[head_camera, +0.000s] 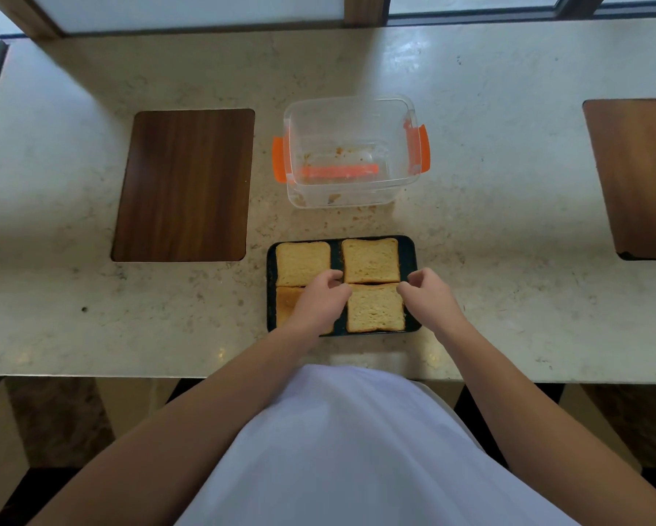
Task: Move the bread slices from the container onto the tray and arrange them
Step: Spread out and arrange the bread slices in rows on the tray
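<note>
- Centrally, lower middle of frame: tray [409, 256], dark, rectangular, on the bench [508, 222] close to the person's body, probably so both hands reach it easily.
- Slices: four on the tray, two by two. Far-left slice [301, 261], far-right slice [370, 260], near-right slice [375, 309], and near-left slice [286, 303], partly hidden under the left wrist. Narrow gaps between; near-right and far-right edges almost meet.
- Container [351, 146]: clear, orange clips, above the tray in frame; only crumbs inside, so transfer looks complete.
- Left hand [324, 298]: grip narrow, fingertips pinched at the near-right slice's upper-left corner; whether it clasps the crust, cannot tell.
- Right hand [430, 294]: grip likewise narrow at the upper-right corner; a two-sided hold suits squaring the slice.
- Stage, judged: final arranging.
</note>
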A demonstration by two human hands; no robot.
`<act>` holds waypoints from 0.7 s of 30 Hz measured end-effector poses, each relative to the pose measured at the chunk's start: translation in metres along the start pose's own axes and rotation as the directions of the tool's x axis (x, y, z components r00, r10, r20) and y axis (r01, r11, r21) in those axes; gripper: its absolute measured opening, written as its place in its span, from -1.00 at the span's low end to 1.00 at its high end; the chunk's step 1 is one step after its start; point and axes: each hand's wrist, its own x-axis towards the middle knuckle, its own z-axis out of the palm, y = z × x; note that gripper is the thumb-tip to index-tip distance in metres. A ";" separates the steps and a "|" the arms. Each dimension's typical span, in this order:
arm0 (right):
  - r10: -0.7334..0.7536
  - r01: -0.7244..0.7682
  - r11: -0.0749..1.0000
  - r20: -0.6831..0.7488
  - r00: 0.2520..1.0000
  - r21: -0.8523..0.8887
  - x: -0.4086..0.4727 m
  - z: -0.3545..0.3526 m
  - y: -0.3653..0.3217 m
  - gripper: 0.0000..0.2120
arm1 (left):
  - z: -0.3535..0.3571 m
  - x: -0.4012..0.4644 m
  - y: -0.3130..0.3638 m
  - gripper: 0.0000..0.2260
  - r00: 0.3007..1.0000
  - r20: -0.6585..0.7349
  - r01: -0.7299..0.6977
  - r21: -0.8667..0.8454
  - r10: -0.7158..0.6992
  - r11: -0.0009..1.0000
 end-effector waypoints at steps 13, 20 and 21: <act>0.044 -0.041 0.999 0.109 0.993 -0.029 0.009 0.000 -0.019 -0.53 | 0.008 0.014 0.024 -0.52 0.996 0.063 0.071 -0.051 -0.068 0.996; 0.039 -0.037 0.999 0.090 0.995 -0.027 0.012 -0.005 -0.012 -0.59 | 0.016 0.018 0.025 -0.55 0.994 0.082 0.070 -0.046 -0.067 0.996; 0.041 -0.039 0.999 0.087 0.995 -0.028 0.013 -0.006 -0.011 -0.60 | 0.017 0.018 0.026 -0.55 0.994 0.086 0.068 -0.044 -0.064 0.997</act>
